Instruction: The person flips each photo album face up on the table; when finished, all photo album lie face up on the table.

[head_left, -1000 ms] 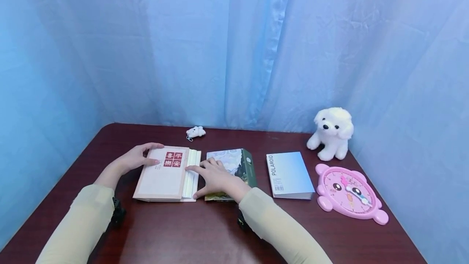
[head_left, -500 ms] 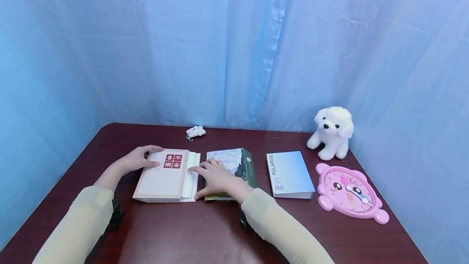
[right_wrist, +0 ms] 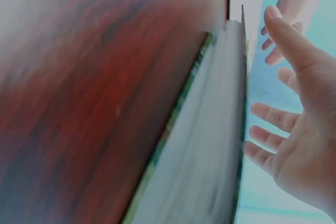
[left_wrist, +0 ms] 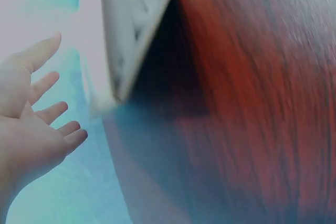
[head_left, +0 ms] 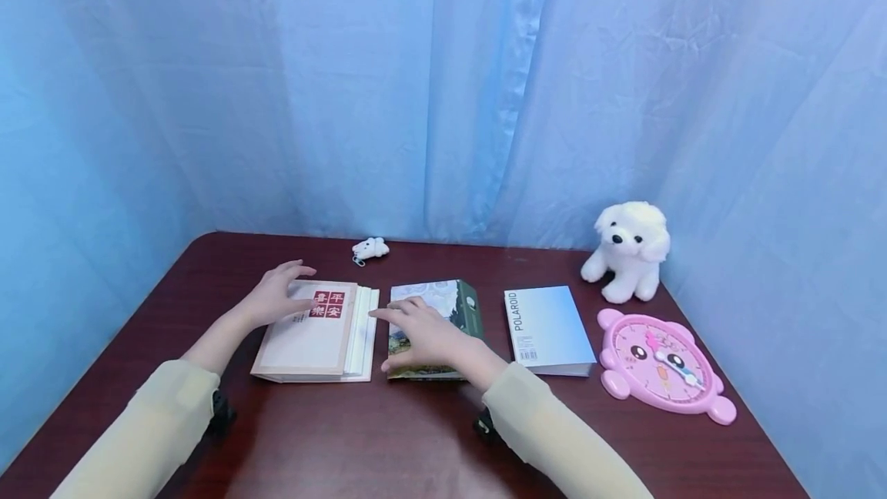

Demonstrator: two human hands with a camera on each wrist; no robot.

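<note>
The cream album (head_left: 298, 345) lies flat on the dark table (head_left: 346, 445), left of the green album (head_left: 472, 314). The left hand (head_left: 276, 299) spreads over it, the right hand (head_left: 433, 333) over the green one; both seem to grip nothing. The cream album looks stiff, rather heavy, perhaps slippery; its two long edges should give good hold.

Bright light leaves a soft sheen on the tabletop (head_left: 360, 445) nearer the viewer than the right hand (head_left: 431, 337), whose wrist view looks blurred.
</note>
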